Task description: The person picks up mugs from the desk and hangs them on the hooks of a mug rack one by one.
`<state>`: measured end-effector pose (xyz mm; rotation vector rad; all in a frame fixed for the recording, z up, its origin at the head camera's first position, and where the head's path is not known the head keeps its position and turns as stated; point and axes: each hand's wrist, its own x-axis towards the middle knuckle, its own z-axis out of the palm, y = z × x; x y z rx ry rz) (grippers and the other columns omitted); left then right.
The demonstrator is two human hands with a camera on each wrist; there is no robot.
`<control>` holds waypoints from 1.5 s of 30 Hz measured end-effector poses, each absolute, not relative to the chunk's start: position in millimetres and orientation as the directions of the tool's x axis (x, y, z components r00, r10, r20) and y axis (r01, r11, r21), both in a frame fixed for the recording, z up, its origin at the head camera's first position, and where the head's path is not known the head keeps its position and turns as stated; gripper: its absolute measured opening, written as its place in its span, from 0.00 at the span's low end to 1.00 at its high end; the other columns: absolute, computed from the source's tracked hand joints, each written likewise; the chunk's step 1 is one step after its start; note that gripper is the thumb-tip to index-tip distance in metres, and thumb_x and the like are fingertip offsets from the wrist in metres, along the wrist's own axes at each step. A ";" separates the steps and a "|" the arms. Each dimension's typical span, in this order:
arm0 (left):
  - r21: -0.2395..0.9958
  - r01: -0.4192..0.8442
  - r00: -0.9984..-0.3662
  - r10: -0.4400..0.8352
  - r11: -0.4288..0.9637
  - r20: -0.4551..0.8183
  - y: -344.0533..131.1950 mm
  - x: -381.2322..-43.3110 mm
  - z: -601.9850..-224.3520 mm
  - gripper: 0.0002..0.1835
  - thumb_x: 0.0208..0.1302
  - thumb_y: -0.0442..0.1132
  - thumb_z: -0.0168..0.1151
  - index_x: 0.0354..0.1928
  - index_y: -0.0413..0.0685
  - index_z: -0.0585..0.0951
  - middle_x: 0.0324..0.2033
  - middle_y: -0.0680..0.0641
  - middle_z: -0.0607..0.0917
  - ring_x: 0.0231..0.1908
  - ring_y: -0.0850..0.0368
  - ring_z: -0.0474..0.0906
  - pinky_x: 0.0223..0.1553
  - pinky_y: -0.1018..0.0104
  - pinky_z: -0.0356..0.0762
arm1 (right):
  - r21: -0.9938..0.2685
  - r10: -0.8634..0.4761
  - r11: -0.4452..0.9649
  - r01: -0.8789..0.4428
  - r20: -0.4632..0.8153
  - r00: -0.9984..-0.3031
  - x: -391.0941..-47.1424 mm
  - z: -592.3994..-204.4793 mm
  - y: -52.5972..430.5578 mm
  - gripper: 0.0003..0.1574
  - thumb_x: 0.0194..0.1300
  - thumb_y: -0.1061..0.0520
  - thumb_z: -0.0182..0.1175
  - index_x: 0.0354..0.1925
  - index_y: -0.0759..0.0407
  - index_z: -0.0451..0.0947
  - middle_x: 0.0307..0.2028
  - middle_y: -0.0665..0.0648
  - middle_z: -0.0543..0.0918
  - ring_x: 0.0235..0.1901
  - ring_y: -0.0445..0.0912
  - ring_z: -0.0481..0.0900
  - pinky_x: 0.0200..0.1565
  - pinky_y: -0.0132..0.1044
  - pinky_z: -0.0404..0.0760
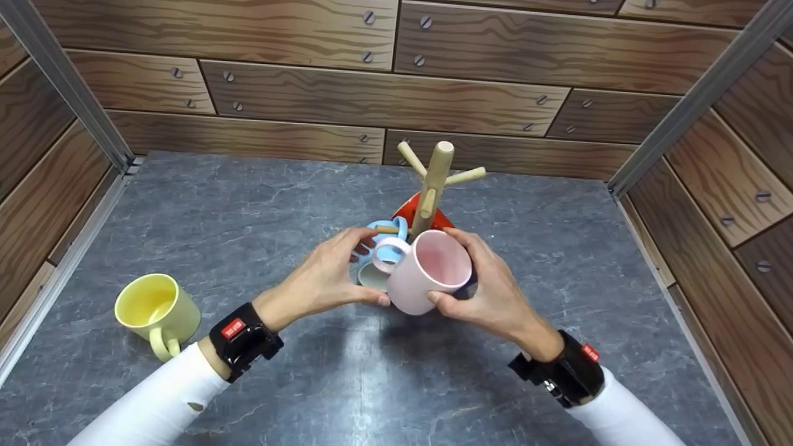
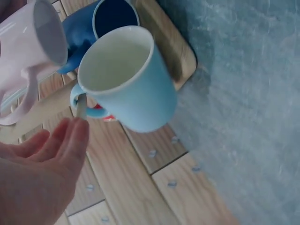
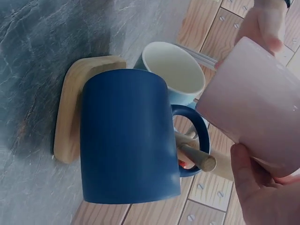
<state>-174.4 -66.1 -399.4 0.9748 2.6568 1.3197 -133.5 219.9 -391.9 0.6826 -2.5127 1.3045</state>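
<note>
My right hand grips a pale pink mug by its body, thumb at the front, with its handle pointing left. My left hand is held beside that handle, fingers extended and thumb close to the mug's side. Behind the pink mug stands a wooden mug tree with several pegs. A light blue mug hangs by its handle on a low peg, right by my left fingertips. On another low peg hangs a dark blue mug, mostly hidden in the head view.
A yellow mug stands upright on the grey marbled surface at left. Something red shows behind the tree's post. The tree's wooden base rests on the surface. Wood-plank-patterned walls enclose the back and sides.
</note>
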 end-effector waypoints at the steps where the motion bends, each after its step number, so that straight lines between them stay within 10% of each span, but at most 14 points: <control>1: 0.754 0.503 -0.811 0.531 0.422 0.245 -65.7 -175.2 -400.0 0.49 0.48 0.53 0.85 0.70 0.40 0.72 0.57 0.46 0.81 0.54 0.50 0.81 0.57 0.59 0.81 | -0.720 -0.299 0.484 -0.497 0.398 -0.867 -133.8 -392.4 221.2 0.54 0.48 0.49 0.79 0.71 0.58 0.70 0.60 0.51 0.80 0.55 0.46 0.80 0.55 0.47 0.80; 13: 0.862 0.459 -0.835 0.436 0.217 0.335 -69.0 -181.6 -398.5 0.14 0.62 0.37 0.76 0.49 0.44 0.90 0.44 0.51 0.91 0.42 0.59 0.87 0.43 0.66 0.87 | -0.791 -0.320 0.379 -0.481 0.376 -0.870 -134.1 -393.7 228.6 0.55 0.48 0.58 0.77 0.72 0.61 0.67 0.63 0.54 0.78 0.58 0.49 0.79 0.56 0.37 0.80; 45: 0.786 0.601 -0.780 0.323 0.144 0.537 -43.3 -186.9 -363.5 0.09 0.66 0.37 0.73 0.46 0.46 0.91 0.41 0.52 0.91 0.35 0.61 0.87 0.36 0.67 0.86 | -0.823 -0.278 0.279 -0.495 0.424 -0.862 -136.4 -378.8 236.3 0.55 0.52 0.66 0.75 0.73 0.67 0.59 0.64 0.62 0.73 0.57 0.55 0.80 0.51 0.36 0.84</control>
